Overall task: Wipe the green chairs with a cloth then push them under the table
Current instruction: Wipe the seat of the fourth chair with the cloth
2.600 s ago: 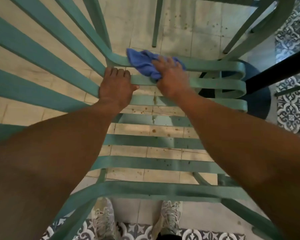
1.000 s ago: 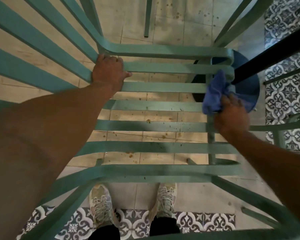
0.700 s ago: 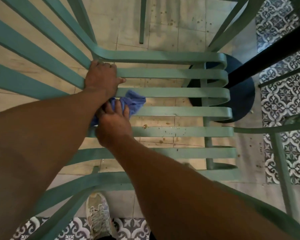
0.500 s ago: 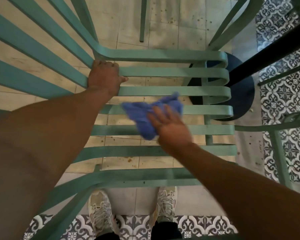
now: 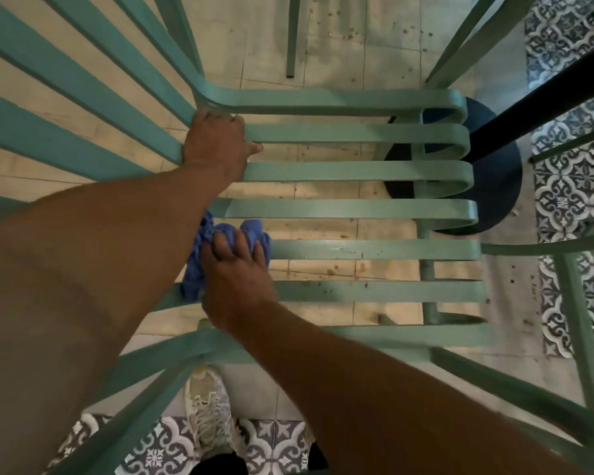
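head view: cloth on the seat slats, chair braced by the other hand

head camera looks straight down through the green chair [image 5: 357, 169], whose seat is a row of flat painted slats curling over at the right end, with tiled floor showing between them. the left hand [image 5: 216, 145] is wrapped around the slats where seat bends up into backrest, fingers closed over the bar, steadying the frame. the right hand [image 5: 235, 272] presses a bunched blue cloth [image 5: 199, 255] flat-palmed onto a slat toward the near left part of the seat, fingers spread over the fabric rather than pinching it.

the cloth looks soft and limp, so it should fold around slat edges easily; it needs steady palm pressure to stay gathered. the chair reads as rigid and probably metal, with smooth paint and dark specks on the nearer slats. i judge it light enough to slide but awkward, best taken at the backrest bend or top rail for pushing.

a dark round table base [image 5: 494, 200] and black post sit just beyond the seat's right end. one pale shoe [image 5: 208, 416] stands on patterned tile below.
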